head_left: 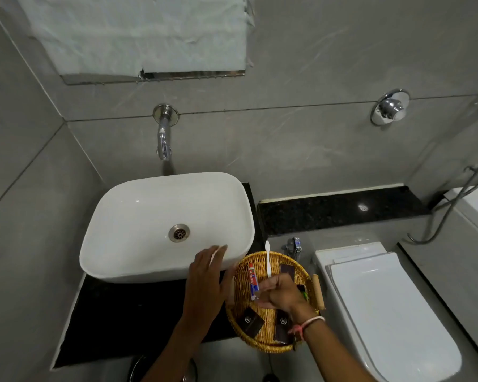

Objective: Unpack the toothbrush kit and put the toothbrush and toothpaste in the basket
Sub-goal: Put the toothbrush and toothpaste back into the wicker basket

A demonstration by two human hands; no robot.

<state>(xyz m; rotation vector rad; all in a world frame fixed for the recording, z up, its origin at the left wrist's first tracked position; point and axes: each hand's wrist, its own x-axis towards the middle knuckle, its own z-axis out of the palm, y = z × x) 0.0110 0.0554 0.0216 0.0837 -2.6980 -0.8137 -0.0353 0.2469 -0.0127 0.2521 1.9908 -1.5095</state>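
Note:
A round wicker basket (262, 347) with a wooden handle sits on the right end of the black counter. Over it my right hand (280, 295) is closed on a white toothbrush (268, 259), which points away from me, and on a red, white and blue toothpaste tube (254, 279). Both items hang just above the basket's middle. My left hand (204, 282) hovers at the sink's front rim, fingers stretched out. A thin white sliver shows between its fingers; I cannot tell what it is.
Several dark sachets (250, 323) lie in the basket. The white basin (138, 216) fills the counter's middle, with a wall tap (164, 139) above it. A toilet with closed lid (381, 304) stands right of the basket. The black counter (122, 321) stretches left.

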